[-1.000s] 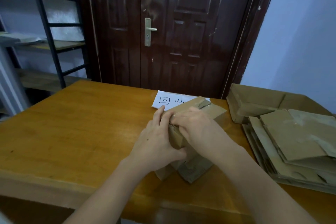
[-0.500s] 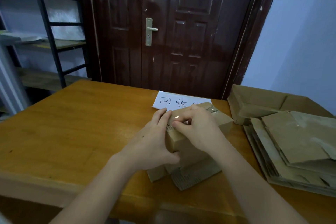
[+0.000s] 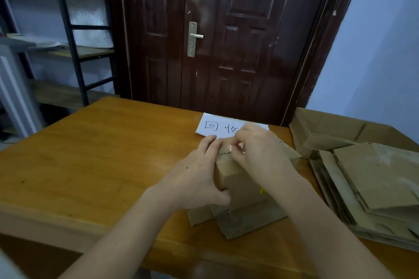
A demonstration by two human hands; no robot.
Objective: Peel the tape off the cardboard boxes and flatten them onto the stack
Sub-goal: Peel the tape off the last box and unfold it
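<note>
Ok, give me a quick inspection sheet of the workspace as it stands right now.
Surface: wooden table, bare at left.
Job's things: cardboard box upright at centre, bottom flaps splayed; clear tape part lifted at its top edge; flattened stack at right.
Clutter: handwritten paper sheet behind the box.
Grippers: left hand grips the box side; right hand pinches the tape.
Cables: nothing seen.
Surroundings: dark door, metal shelving at left.

White paper sheet point(image 3: 213, 125) on table: handwritten "回收", partly hidden
</note>
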